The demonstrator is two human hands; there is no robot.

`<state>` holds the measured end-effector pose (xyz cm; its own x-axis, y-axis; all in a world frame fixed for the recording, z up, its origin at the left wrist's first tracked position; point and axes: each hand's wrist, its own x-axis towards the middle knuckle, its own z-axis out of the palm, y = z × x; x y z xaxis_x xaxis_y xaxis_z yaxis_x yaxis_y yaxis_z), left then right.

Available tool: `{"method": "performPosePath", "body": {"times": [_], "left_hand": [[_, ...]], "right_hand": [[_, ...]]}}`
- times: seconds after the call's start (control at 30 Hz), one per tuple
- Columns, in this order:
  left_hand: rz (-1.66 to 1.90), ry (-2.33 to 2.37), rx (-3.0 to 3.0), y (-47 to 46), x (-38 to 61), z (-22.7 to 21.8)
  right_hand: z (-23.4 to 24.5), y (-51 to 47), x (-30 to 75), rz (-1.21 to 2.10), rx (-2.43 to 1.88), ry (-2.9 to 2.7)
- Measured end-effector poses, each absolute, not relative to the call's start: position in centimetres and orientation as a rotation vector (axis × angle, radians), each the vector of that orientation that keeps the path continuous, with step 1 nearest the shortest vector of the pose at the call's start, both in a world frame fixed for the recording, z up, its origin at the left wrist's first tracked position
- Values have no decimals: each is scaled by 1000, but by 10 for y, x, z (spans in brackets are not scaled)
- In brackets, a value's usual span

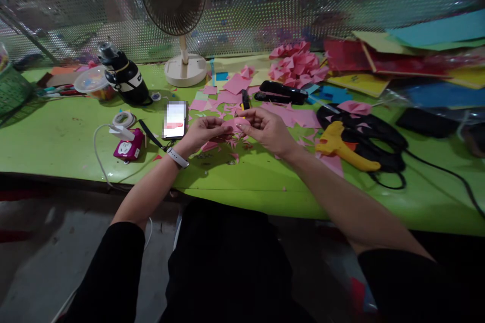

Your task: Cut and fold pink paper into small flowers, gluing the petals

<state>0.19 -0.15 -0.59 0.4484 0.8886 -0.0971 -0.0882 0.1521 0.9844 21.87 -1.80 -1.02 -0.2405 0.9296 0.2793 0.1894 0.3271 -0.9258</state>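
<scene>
A small piece of pink paper is pinched between both hands above the green table. My left hand grips its left side, fingers closed and pointing right. On the other side, my right hand has thumb and fingers closed on the paper. Just behind the paper stands a yellow and black tool, partly hidden by my right hand. Pink paper scraps lie below and around the hands. Farther back is a heap of folded pink paper pieces, with a black stapler in front of it.
A phone, a purple power adapter and a tape roll lie left. Behind them stand a black bottle and a fan. A yellow glue gun with its cord lies right, near stacked coloured sheets.
</scene>
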Motion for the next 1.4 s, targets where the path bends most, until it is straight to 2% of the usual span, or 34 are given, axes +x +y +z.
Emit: {"method": "performPosePath", "body": {"times": [0.8,1.4], "left_hand": [[744,927,1251,-2,0,-1],[842,1005,1134,-3,6,2]], "right_hand": [[-3,-21,218,1134,-996,-1624],[-5,-10,233,1227,-1096,-1655]]}}
